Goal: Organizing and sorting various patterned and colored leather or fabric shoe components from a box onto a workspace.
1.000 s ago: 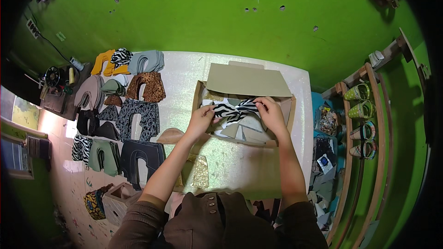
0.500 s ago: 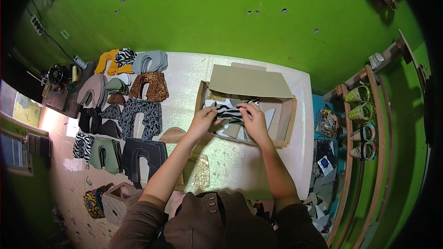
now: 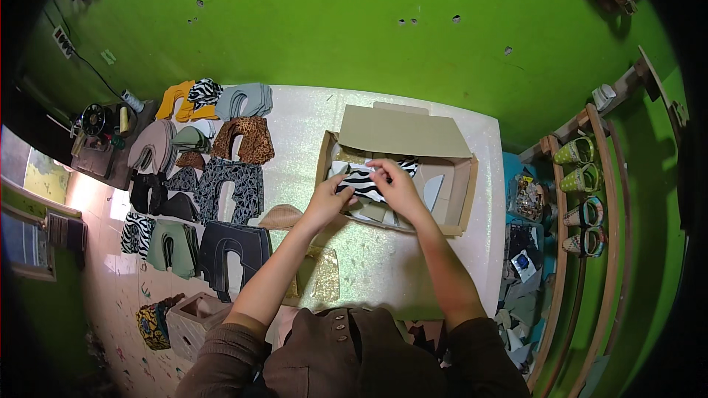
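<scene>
Curved patterned stacks (image 3: 249, 184) look sorted, brown cardboard box (image 3: 405, 133) doesn't; my left hand (image 3: 325, 201) pinches zebra-striped fabric (image 3: 358, 183), can't tell right hand (image 3: 396, 189) remotely.

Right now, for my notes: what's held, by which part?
A zebra-striped piece, by its left end in the left grip; whether the right grip also holds it cannot be told.

The box (image 3: 325, 158) is reachable over its right wall (image 3: 470, 195), while its flap (image 3: 405, 131) bars the far side.
</scene>
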{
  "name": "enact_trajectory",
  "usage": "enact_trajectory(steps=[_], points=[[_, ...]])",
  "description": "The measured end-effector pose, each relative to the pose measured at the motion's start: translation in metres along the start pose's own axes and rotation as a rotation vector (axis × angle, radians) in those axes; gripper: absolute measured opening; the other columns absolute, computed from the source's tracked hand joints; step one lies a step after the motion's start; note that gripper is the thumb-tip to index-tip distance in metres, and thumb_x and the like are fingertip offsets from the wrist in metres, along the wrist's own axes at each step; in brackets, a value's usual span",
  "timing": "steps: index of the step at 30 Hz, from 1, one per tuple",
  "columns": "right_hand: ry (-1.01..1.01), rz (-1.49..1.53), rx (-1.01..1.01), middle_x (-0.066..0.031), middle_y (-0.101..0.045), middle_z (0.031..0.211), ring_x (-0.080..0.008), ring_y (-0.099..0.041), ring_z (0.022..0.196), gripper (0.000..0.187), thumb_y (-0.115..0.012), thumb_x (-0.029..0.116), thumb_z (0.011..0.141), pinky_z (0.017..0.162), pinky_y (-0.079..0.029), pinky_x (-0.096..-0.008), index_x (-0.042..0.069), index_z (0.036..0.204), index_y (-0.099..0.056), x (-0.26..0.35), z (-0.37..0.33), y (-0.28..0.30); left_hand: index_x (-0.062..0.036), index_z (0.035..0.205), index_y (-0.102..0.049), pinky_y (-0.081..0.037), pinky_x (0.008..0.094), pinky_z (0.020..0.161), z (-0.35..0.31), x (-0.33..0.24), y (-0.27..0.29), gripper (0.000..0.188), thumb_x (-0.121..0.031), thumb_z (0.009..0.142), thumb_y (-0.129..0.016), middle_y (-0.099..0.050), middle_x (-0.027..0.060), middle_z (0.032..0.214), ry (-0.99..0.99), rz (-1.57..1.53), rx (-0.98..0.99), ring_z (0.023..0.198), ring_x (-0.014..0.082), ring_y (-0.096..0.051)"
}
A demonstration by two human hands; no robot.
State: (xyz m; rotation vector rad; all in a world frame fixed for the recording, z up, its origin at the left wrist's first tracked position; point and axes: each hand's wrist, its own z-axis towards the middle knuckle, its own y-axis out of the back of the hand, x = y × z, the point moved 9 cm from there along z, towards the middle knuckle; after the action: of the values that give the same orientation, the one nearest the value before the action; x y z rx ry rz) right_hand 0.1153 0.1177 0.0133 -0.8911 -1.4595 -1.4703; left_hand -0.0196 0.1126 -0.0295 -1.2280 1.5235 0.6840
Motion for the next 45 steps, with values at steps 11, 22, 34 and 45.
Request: enact_trajectory(steps=[11,22,34,45], points=[[-0.011,-0.88,0.337,-0.0087,-0.053,0.107,-0.0275,-0.049,0.103,0.039,-0.06,0.011,0.072,0.086,-0.041,-0.0398,0.01,0.109,-0.052,-0.081,0.003,-0.004,0.0038,0.114,-0.047,-0.05,0.02,0.075,0.004,0.002,0.018,0.026,-0.004,0.089,-0.046,-0.057,0.0078,0.1,0.027,-0.016,-0.076,0.083,0.0103,-0.057],[-0.018,-0.88,0.348,-0.0112,-0.051,0.103,-0.0272,-0.048,0.101,0.037,-0.059,0.007,0.07,0.083,-0.042,-0.0384,0.017,0.106,-0.057,-0.081,-0.006,-0.01,0.006,0.112,-0.048,-0.05,0.0197,0.071,0.003,0.0,0.018,0.025,-0.002,0.088,-0.045,-0.059,0.0094,0.097,0.018,-0.054,-0.105,0.08,0.011,-0.058],[0.034,-0.82,0.279,-0.0101,-0.049,0.098,-0.0276,-0.048,0.099,0.025,-0.064,0.009,0.067,0.081,-0.043,-0.038,0.014,0.091,-0.056,-0.069,-0.004,-0.002,0.0033,0.115,-0.047,-0.05,0.0186,0.071,-0.001,0.001,0.02,0.027,-0.004,0.089,-0.046,-0.058,0.0076,0.099,0.011,-0.049,-0.096,0.081,0.0103,-0.058],[-0.006,-0.648,0.325,-0.0095,-0.059,0.081,-0.0278,-0.055,0.081,0.007,-0.056,0.012,0.077,0.071,-0.044,-0.0374,0.008,0.082,-0.056,-0.046,-0.002,0.016,0.0031,0.115,-0.047,-0.051,0.0191,0.073,-0.003,0.002,0.025,0.027,-0.003,0.089,-0.045,-0.058,0.0081,0.098,0.021,-0.092,-0.113,0.081,0.011,-0.058]])
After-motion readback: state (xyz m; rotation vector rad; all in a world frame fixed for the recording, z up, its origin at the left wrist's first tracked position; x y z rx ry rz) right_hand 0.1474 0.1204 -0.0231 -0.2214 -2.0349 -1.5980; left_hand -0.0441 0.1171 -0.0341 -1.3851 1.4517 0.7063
